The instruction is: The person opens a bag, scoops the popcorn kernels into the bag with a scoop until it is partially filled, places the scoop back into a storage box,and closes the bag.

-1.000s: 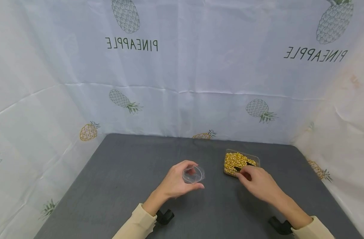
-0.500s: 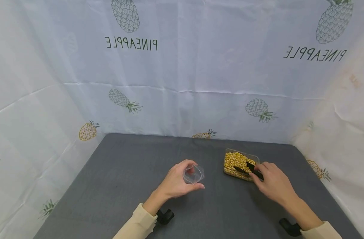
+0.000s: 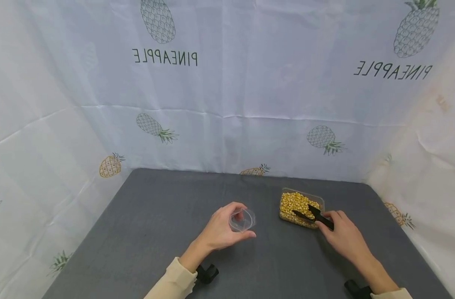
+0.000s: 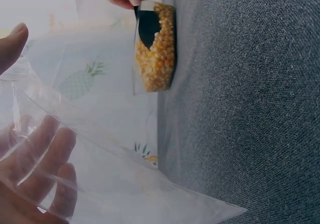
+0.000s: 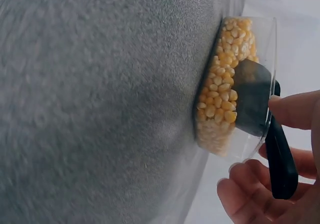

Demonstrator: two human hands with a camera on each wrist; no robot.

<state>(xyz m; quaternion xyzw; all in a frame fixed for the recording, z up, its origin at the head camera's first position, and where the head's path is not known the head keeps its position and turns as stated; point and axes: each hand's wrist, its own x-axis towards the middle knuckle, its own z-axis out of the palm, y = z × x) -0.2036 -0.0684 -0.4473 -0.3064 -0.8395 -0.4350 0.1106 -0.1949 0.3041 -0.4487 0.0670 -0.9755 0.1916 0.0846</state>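
A clear plastic bag (image 3: 243,222), its round mouth facing up, is held in my left hand (image 3: 223,226), with the thumb and fingers bent around it. In the left wrist view the fingers show through the film of the bag (image 4: 125,169), which tapers to a pointed corner. My right hand (image 3: 343,234) grips a black scoop (image 3: 321,216) by its handle. The scoop's blade (image 5: 252,97) is inside a clear rectangular container (image 5: 267,49), against yellow corn kernels (image 5: 220,87). In the right wrist view, fingers also sit close to the container's rim.
A dark grey table (image 3: 167,199) lies under both hands. White curtains (image 3: 227,83) with pineapple prints stand behind it and at both sides. The corn container is near the table's back right. Black wrist mounts (image 3: 208,274) hang below the wrists.
My right hand has shifted right and slightly toward me, drawing the scoop with it, so more of the scoop shows. The left hand and bag have stayed almost still.
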